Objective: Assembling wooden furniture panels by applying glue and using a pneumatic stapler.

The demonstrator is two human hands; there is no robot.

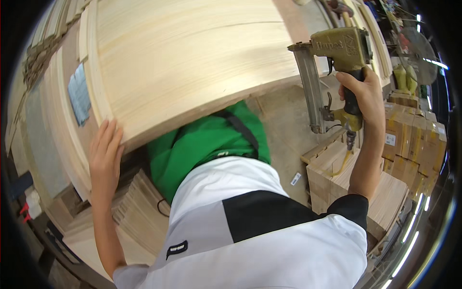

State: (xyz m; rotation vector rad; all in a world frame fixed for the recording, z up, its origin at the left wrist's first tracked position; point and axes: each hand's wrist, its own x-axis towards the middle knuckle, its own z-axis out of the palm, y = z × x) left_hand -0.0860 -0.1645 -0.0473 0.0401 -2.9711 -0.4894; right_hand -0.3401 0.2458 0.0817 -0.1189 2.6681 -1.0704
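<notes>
In the head view, the right hand (366, 94) is raised at the upper right, its fingers wrapped fully around the dark grip of a brass-coloured nail gun (337, 53). The gun's long grey magazine (312, 91) hangs down and slightly left from the head of the tool, and a yellowish air hose (344, 164) drops from the base of the grip toward the stacks below. The gun hangs in the air just to the right of the big pale wooden panel (192, 53), close to its lower right corner but not clearly touching it.

The left hand (104, 156) lies flat and open, fingers stretched upward, pressed against the lower left edge of that same panel, which fills the upper middle of the picture and tilts down toward the left. It grips nothing; it only rests against the wood.

Beneath the panel sits a green cloth (202, 144) with a dark strap across it. Thin wooden boards (139, 212) are stacked at the lower left, and more stacked wood pieces (332, 173) stand under the right forearm. Cardboard boxes (414, 139) are piled at the far right.
</notes>
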